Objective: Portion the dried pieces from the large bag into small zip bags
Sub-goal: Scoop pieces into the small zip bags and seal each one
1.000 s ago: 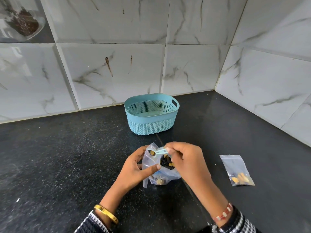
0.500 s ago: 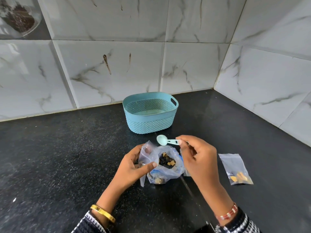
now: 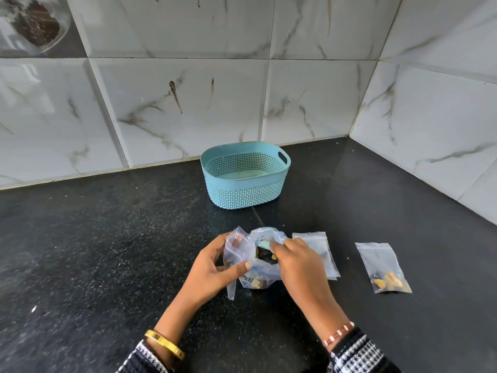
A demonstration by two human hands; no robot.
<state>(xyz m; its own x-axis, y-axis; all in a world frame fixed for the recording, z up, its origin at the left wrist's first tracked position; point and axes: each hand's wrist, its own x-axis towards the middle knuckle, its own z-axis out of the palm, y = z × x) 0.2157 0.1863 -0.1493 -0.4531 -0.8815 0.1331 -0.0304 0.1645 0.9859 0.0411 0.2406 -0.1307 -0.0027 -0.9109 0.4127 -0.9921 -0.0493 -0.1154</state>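
A black speckled table set into a corner of marble-look wall tiles carries the work, with a teal perforated basket standing at the far centre, nothing visible inside it. Near the centre of the table, the large bag of clear crumpled plastic sits between both hands, its mouth held open toward the camera. The left hand grips the bag's left lip, thumb pressed across the plastic. The right hand, which half a second ago held a small pale spoon clear above the bag, has now dipped into the opening, its fingers pinched on the spoon, whose pale tip just shows at the rim; that points to a fresh scoop being taken. Just right of the large bag lie empty zip bags, flat and apparently stacked, partly behind the right hand. Farther right, well apart, one filled zip bag lies flat with a small portion at its near end. The dried pieces, dark and amber, sit mostly inside the large bag, so most of the portioning appears to lie ahead.
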